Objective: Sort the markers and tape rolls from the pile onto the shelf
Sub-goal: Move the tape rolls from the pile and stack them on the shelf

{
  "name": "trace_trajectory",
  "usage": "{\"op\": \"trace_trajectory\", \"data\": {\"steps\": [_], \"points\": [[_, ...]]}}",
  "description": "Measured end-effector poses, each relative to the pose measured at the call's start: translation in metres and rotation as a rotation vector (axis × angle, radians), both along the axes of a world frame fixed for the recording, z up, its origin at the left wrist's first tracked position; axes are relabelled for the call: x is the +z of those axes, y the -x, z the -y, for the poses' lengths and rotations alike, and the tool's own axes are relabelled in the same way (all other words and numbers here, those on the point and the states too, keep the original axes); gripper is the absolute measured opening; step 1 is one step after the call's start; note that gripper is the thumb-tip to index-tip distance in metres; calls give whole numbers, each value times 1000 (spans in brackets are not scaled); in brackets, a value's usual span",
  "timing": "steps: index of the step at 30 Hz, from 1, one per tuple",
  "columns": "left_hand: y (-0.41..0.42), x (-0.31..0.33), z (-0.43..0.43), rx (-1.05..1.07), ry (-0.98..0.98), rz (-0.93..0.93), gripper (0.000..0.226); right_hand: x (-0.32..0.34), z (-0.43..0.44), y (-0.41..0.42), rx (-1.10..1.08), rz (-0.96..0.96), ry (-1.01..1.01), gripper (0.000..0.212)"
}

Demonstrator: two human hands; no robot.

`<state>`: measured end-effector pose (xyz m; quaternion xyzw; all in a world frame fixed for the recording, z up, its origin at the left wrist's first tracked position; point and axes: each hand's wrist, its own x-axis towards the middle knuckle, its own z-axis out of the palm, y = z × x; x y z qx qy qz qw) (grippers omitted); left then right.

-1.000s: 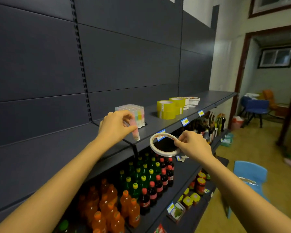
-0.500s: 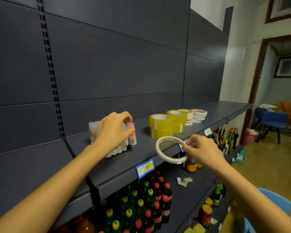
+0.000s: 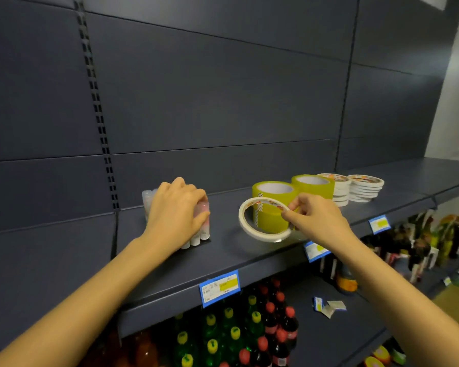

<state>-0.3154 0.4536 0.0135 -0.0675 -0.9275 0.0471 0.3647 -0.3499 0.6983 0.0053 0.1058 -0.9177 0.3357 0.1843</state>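
**Left hand** [image 3: 175,213]: the fingers are curled down over a block of upright markers [image 3: 147,198]. One pink-capped marker [image 3: 204,213], at the block's near right corner, is pinched between thumb and fingertips. The block is set on the shelf [image 3: 236,258], left of the front yellow tape roll [image 3: 273,210] and well apart from it.

**Right hand** [image 3: 318,221]: thumb and forefinger are closed on the rim of one thin white tape roll [image 3: 245,221], and the remaining fingers are folded beneath. The roll is held tilted, directly in front of the front yellow tape roll and overlapping it in the head view. Whether its lower edge touches the shelf cannot be told.

**Counts:**
- Markers: the number cannot be fixed, as most of the block is covered by the left hand. Clear caps are seen at its far left, white bases along its near edge.
- Wide yellow tape rolls: two. The rear yellow tape roll [image 3: 313,185] is placed just behind and right of the front yellow tape roll.
- Thin white tape rolls: one in hand. The rest are laid flat in two stacks [image 3: 366,189], right of the rear roll and beyond the front yellow tape roll. The number in each stack is not clearly resolved.
- Blue price tags [image 3: 220,287]: three, fixed along the shelf edge, below and to either side of the front yellow tape roll.
- Bottles [image 3: 235,335]: yellow-capped green ones and red-capped dark ones are ranked on the lower level beneath the front yellow tape roll. Their number is not countable.
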Motion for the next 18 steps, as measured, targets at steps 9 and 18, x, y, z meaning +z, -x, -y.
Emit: {"op": "trace_trajectory", "data": {"steps": [9,18], "points": [[7,1,-33,300,148,148,43,11,-29,54,191,-47,1,21],[29,10,-123,235,-58,110,39,18,-98,95,276,-86,-32,23]]}}
